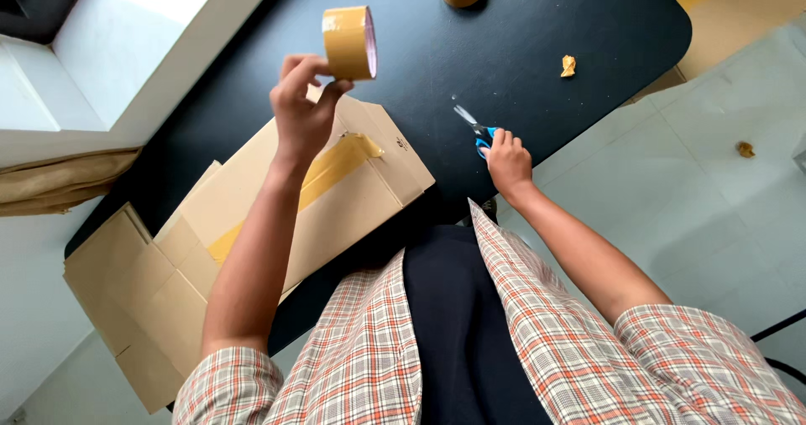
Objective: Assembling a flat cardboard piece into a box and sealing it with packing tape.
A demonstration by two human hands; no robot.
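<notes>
Our left hand (300, 110) pinches the light, stiff tape roll (349, 42) by its rim; our right hand (508, 160) closes over scissors (475, 129) on the desk (520, 31).

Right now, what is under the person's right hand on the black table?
Blue-handled scissors lie under the right hand; their blades point away along the black table. The fingers cover most of the handles, so the grip cannot be seen.
</notes>
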